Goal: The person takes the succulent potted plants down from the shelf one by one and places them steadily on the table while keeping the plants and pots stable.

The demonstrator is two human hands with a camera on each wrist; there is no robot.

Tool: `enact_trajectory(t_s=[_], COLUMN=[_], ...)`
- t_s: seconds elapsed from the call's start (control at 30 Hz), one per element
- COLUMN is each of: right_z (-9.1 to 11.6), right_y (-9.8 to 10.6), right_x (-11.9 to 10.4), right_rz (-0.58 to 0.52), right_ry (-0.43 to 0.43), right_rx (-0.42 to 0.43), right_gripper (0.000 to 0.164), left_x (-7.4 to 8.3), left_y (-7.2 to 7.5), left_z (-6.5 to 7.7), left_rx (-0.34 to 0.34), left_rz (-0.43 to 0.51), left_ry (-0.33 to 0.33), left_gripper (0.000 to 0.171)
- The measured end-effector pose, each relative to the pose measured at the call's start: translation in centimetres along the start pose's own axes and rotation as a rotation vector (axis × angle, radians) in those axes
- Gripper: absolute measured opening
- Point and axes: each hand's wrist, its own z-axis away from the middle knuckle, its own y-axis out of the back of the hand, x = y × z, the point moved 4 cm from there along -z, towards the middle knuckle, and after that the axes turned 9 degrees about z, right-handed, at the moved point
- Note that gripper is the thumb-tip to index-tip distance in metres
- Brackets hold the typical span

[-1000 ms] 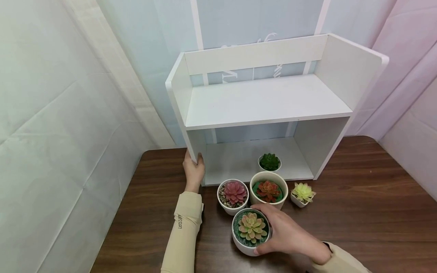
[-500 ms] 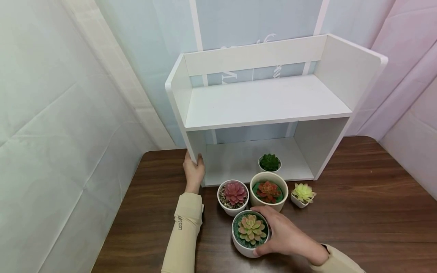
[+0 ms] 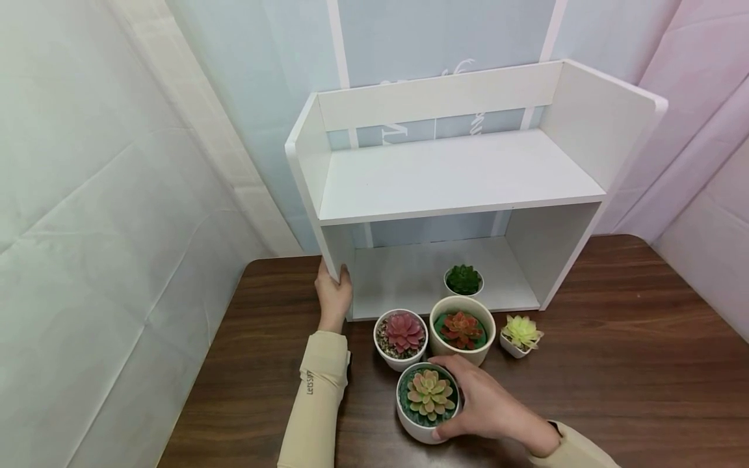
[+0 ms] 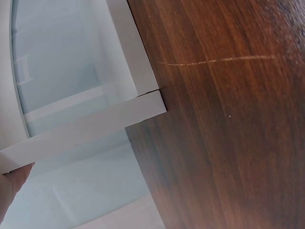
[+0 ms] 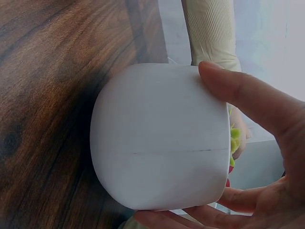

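Note:
In the head view my right hand [image 3: 482, 403] holds a round white pot [image 5: 157, 138] by its rim and side, thumb and fingers on opposite sides. A yellow-green succulent with pinkish tips [image 3: 430, 393] sits upright in it. The pot's base is at the table, though whether it touches is unclear. Behind it stand a pink succulent pot [image 3: 400, 338] and a cream pot with a red succulent [image 3: 462, 329]. My left hand [image 3: 335, 296] grips the left side panel of the white shelf [image 3: 462, 175]; most of its fingers are hidden behind the panel.
On the shelf's lower board, near its front edge, sits a green succulent pot [image 3: 463, 281]. A small pale-green succulent pot [image 3: 520, 335] stands on the dark wooden table [image 3: 632, 364], right of the cream pot. Light cloth [image 3: 117, 195] hangs around the table.
The white pot in my right hand has shifted slightly toward me, away from the cream pot. My left hand stays on the shelf panel.

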Motion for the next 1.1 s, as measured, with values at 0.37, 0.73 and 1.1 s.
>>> enact_trajectory(t_s=[0.37,0.73,1.1], right_z=[-0.1,-0.3,-0.2], right_y=[-0.4,-0.5,-0.7], right_x=[0.2,0.4,0.3], right_rz=[-0.015,-0.065,-0.024], right_ry=[-0.024,-0.048,-0.022], right_rx=[-0.015,-0.043,0.006], right_gripper=[0.092,0.094,0.093], left_x=[0.1,0.0,4.0], left_y=[-0.1,-0.2,-0.1], left_z=[0.1,0.0,0.7], left_rx=[0.004,0.013,-0.004], left_rz=[0.001,-0.008,0.0], left_ry=[-0.004,0.004,-0.009], left_gripper=[0.044,0.044,0.041])
